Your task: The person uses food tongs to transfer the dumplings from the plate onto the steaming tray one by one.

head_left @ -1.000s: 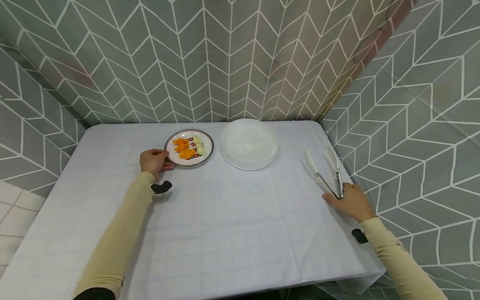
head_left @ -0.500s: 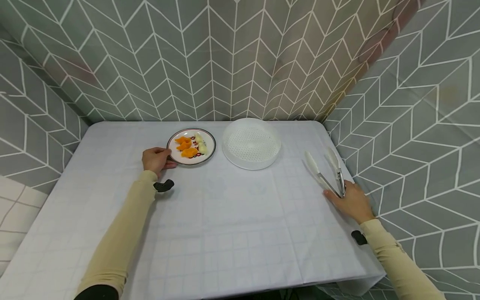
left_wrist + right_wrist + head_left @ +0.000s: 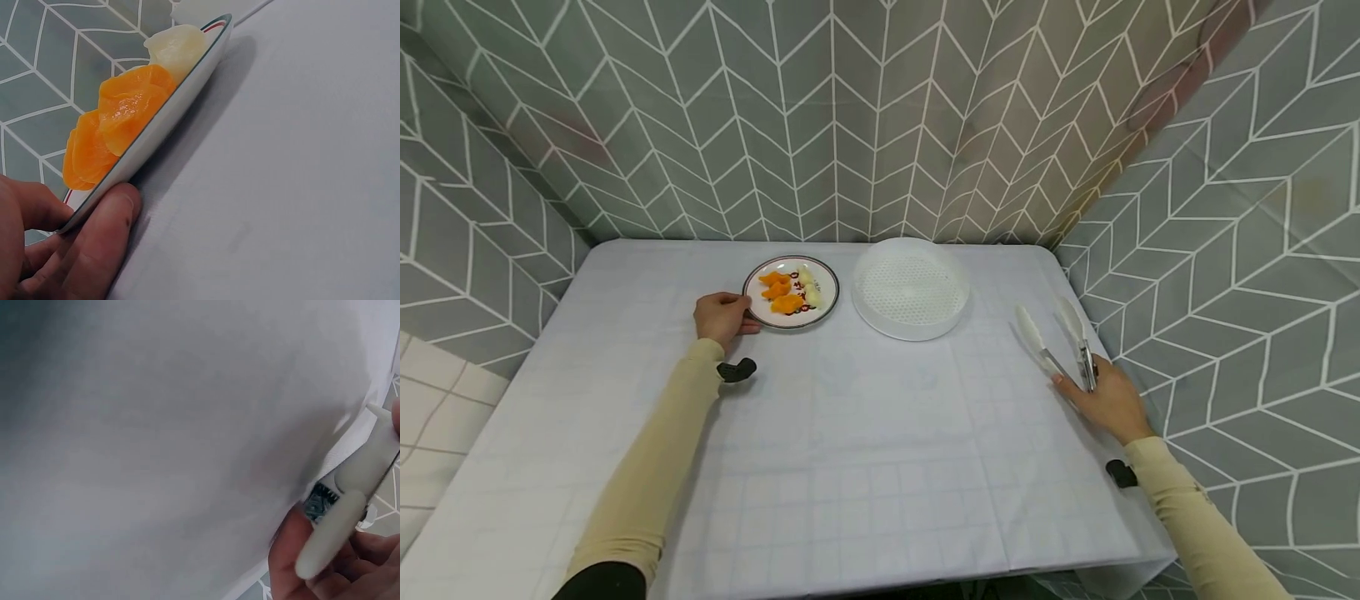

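Left hand (image 3: 720, 317): narrowed to a pinch on the plate (image 3: 829, 292) at its 8 o'clock;
Plate: 11 o'clock on the desk (image 3: 850, 433); orange pieces (image 3: 786, 303) toward 9, pale ones (image 3: 812, 295) toward 3;
Right hand (image 3: 1108, 402): curled round the tongs (image 3: 1086, 367), tips apart, between 2 and 3;
Tray (image 3: 910, 289): 1 o'clock.

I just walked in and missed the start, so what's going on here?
Someone's left hand is pinching the edge of a plate of orange pieces and pale pieces. Their right hand holds tongs, tips apart with nothing between them. A white perforated round tray sits between plate and tongs, apart from both, on the white tablecloth.
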### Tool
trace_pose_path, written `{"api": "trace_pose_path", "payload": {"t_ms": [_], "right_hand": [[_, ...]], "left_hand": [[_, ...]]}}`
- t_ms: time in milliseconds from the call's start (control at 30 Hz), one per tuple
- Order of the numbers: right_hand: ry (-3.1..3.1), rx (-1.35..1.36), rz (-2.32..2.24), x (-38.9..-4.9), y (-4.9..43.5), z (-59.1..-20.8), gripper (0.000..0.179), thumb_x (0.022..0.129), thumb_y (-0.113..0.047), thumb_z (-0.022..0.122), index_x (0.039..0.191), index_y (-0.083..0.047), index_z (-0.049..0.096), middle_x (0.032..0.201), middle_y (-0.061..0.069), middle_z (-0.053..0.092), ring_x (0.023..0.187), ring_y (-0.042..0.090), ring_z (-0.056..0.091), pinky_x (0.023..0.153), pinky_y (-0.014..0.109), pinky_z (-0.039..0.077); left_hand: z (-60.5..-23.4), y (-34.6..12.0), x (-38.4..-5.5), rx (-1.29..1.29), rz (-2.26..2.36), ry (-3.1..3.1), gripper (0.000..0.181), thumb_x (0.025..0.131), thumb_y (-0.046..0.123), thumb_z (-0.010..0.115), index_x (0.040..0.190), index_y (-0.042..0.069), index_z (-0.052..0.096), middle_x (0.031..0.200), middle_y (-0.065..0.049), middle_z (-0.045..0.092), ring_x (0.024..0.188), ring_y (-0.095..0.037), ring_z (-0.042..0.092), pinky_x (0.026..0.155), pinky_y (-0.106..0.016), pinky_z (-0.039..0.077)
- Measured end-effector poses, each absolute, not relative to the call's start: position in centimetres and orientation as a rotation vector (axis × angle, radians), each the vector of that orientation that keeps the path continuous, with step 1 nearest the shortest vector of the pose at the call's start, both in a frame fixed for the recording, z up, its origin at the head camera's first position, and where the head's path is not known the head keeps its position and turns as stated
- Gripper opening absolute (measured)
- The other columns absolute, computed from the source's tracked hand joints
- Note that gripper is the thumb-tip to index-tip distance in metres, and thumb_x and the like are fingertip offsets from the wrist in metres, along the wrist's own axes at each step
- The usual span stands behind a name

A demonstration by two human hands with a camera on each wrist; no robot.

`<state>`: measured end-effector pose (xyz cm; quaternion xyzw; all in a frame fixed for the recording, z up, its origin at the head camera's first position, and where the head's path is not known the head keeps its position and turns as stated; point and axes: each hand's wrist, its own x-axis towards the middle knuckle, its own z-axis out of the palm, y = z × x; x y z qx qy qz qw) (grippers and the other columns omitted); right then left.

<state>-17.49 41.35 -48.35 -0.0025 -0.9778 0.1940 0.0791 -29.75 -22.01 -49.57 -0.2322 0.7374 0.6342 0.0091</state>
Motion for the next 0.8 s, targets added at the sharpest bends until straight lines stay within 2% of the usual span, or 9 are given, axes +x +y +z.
{"api": "trace_pose_path", "payload": {"t_ms": [167, 367, 567, 667, 800], "right_hand": [[-2.922, 0.014, 0.571, -17.8, 41.4, -48.2, 0.051, 0.096, -0.046, 0.074, 0.105, 0.004, 0.063, 0.086, 0.021, 0.066, 0.08, 0.04, 0.065, 0.066, 0.054, 0.051], [-2.911, 0.082, 0.582, -17.8, 41.4, -47.5, 0.051, 0.095, -0.039, 0.074, 0.103, 0.009, 0.063, 0.075, 0.013, 0.06, 0.069, 0.031, 0.058, 0.06, 0.04, 0.046], [-2.986, 0.108, 0.546, -18.0, 41.0, -45.5, 0.045, 0.099, -0.048, 0.069, 0.086, -0.006, 0.056, 0.064, 0.0, 0.043, 0.059, 0.02, 0.045, 0.052, 0.031, 0.034], [-3.04, 0.136, 0.537, -18.3, 40.4, -43.4, 0.045, 0.101, -0.05, 0.065, 0.089, -0.007, 0.055, 0.065, -0.002, 0.04, 0.057, 0.018, 0.043, 0.05, 0.031, 0.032], [-3.101, 0.2, 0.531, -18.6, 39.1, -40.3, 0.046, 0.103, -0.049, 0.063, 0.099, -0.004, 0.056, 0.069, -0.001, 0.042, 0.06, 0.018, 0.045, 0.051, 0.031, 0.035]], "left_hand": [[-49.7, -21.9, -29.7, -0.711, 1.978, 2.341, 0.044, 0.106, 0.02, 0.062, 0.142, -0.005, 0.058, 0.082, -0.003, 0.068, 0.056, -0.01, 0.073, 0.064, -0.028, 0.067], [-49.8, -21.7, -29.6, -0.718, 1.968, 2.351, 0.044, 0.106, 0.02, 0.062, 0.142, -0.004, 0.058, 0.08, -0.002, 0.068, 0.054, -0.01, 0.073, 0.063, -0.028, 0.067], [-49.7, -21.5, -29.3, -0.731, 1.944, 2.374, 0.043, 0.107, 0.022, 0.061, 0.142, -0.003, 0.059, 0.091, -0.009, 0.069, 0.055, -0.009, 0.073, 0.062, -0.026, 0.067], [-49.6, -21.5, -29.2, -0.699, 1.932, 2.405, 0.043, 0.107, 0.023, 0.06, 0.142, -0.003, 0.059, 0.097, -0.012, 0.068, 0.055, -0.008, 0.073, 0.064, -0.026, 0.067], [-49.5, -21.5, -29.1, -0.67, 1.923, 2.439, 0.042, 0.108, 0.023, 0.059, 0.14, -0.003, 0.06, 0.098, -0.013, 0.067, 0.056, -0.007, 0.072, 0.064, -0.025, 0.067]]}}
